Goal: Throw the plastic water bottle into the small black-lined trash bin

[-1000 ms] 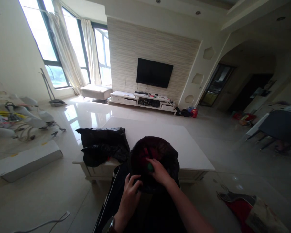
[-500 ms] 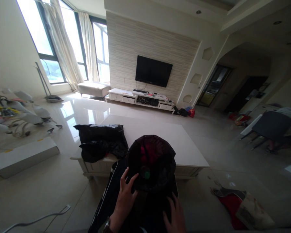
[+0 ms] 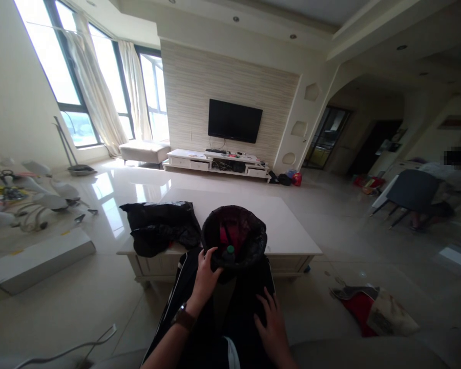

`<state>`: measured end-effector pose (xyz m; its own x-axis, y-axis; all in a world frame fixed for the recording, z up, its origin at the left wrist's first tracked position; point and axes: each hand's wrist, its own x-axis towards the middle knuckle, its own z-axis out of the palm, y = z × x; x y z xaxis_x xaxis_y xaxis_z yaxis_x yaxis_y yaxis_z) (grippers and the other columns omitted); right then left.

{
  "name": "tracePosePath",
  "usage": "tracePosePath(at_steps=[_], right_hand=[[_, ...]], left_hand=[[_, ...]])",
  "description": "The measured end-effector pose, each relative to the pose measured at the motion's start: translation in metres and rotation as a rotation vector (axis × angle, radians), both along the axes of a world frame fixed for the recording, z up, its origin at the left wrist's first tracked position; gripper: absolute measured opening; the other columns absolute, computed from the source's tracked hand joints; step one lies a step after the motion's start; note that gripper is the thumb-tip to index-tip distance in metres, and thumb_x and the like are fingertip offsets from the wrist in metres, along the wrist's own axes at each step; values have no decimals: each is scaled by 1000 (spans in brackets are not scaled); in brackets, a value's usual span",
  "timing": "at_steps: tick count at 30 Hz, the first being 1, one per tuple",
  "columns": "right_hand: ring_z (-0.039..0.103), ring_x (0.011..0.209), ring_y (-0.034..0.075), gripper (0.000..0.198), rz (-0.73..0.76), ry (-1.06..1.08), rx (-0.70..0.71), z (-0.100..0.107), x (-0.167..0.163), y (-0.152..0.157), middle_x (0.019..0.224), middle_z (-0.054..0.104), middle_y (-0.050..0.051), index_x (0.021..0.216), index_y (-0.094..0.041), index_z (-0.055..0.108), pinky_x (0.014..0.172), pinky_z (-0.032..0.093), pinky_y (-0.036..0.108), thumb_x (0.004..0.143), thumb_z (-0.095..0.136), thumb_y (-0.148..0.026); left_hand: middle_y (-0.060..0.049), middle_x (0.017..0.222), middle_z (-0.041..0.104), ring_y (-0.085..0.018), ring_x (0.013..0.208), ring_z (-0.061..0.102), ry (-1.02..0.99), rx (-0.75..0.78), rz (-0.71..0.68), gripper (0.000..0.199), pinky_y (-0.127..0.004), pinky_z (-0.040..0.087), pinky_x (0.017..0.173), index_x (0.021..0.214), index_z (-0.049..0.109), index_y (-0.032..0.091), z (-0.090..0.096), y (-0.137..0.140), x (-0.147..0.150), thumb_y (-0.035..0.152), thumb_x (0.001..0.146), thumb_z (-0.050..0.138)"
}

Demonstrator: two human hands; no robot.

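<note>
One hand only now on the black bin bag (image 3: 236, 241) at the bench (image 3: 292, 230) edge: left hand (image 3: 207, 274) pinches its rim, while right hand (image 3: 271, 320), withdrawn from the green-capped bottle (image 3: 229, 252) inside, lies spread on the lap.

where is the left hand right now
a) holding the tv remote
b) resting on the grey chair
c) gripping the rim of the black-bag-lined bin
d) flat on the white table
c: the left hand curls over the near rim of the bin lined with a black bag, while the right hand lies on the dark trousers.
</note>
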<state>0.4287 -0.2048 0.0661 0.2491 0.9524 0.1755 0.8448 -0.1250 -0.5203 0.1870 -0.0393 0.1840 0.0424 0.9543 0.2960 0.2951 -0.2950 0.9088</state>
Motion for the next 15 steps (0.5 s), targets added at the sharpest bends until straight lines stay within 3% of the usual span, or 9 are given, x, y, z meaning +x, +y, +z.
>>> tracePosePath(at_steps=[4, 7, 10, 13, 15], right_hand=[[20, 168, 36, 54, -19, -5, -29, 8, -7, 1, 176, 37, 3, 152, -29, 61, 129, 38, 57, 99, 54, -39], [20, 167, 38, 56, -57, -50, -94, 19, -18, 5, 178, 34, 2, 153, -29, 61, 128, 39, 58, 97, 53, -36], [15, 167, 45, 60, -79, -128, -168, 26, -33, 11, 180, 29, 3, 153, -29, 61, 130, 31, 64, 94, 55, -34], [10, 167, 45, 59, 75, -160, -181, 35, -52, 23, 176, 37, -2, 150, -37, 64, 131, 9, 76, 91, 57, -31], [21, 166, 39, 60, 210, -122, -142, 43, -66, 33, 171, 47, -3, 148, -38, 64, 133, 5, 72, 90, 56, -27]], left_hand=[[-12, 161, 43, -35, 151, 48, -90, 22, 17, 82, -60, 41, 126, 159, 41, 31, -31, -15, -3, 28, 84, 75], [-16, 170, 39, -36, 146, 56, -180, -24, 23, 94, -60, 45, 122, 165, 30, 31, -51, -27, -2, 38, 85, 78], [-20, 171, 37, -37, 141, 61, -235, -115, 66, 104, -60, 51, 117, 168, 20, 31, -60, -37, 1, 48, 85, 79], [-25, 169, 36, -38, 142, 60, -243, -167, 94, 120, -59, 51, 117, 171, 7, 27, -61, -43, 4, 54, 82, 81], [-27, 169, 35, -38, 143, 59, -254, -183, 85, 129, -59, 51, 118, 171, -2, 25, -61, -45, 4, 55, 79, 83]])
